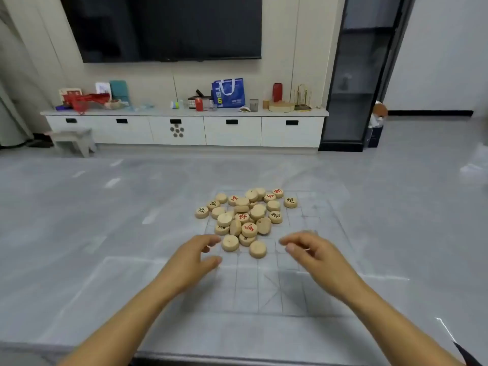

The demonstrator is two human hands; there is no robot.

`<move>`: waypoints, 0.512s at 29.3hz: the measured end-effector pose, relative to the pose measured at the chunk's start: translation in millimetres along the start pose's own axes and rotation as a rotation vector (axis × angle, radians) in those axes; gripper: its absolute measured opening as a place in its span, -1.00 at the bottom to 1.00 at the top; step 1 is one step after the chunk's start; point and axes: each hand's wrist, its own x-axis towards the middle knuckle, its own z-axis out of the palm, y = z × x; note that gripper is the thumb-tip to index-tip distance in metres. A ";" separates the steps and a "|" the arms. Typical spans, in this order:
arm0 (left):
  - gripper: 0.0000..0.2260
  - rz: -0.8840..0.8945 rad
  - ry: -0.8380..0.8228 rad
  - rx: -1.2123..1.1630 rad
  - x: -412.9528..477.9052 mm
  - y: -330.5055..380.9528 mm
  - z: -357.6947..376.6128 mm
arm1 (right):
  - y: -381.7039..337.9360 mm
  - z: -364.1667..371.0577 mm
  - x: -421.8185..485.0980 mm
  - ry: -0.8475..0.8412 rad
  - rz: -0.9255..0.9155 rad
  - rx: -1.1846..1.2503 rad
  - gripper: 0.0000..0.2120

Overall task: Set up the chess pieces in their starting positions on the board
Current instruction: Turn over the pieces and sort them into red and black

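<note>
1. A living room: a dark television (163, 27) hangs above a long white cabinet (184, 130) that carries a blue bag (228, 92) and a red can (199, 104). A glossy grey table (79, 207) fills the lower view.
2. A clear board (264, 283) with faint grid lines lies on the table, a little right of centre.
3. The left hand (195, 256) hovers at the near-left edge of the pile. Its fingers are loosely bent and the thumb stands apart, and it holds nothing. The fingertips are just beside a blank-topped piece (230, 243); whether they touch it cannot be told.
4. The chess pieces (245, 217), round wooden discs, are heaped on the far half of the board. Some overlap or tilt on edge. Some show red or black characters and many lie blank side up.
5. The right hand (314, 256) hovers at the near-right of the pile. Its fingers are curled and the thumb tip is close to the forefinger, with nothing seen between them. It is apart from the nearest disc (258, 249).
</note>
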 end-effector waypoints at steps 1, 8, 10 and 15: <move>-0.62 0.018 -0.008 0.044 8.1 0.3 4.4 | 4.0 6.0 6.1 -0.064 -0.027 -0.133 -0.83; -0.52 0.158 0.090 0.224 43.6 -4.7 41.3 | 48.5 43.5 38.0 -0.362 -0.202 -0.657 -0.32; -0.52 0.182 0.099 0.289 45.8 -7.5 46.3 | 52.3 48.1 39.1 -0.371 -0.218 -0.666 -0.32; -0.63 0.212 0.114 0.207 42.0 -11.8 48.1 | 45.8 47.9 42.9 -0.232 -0.257 -0.655 -0.52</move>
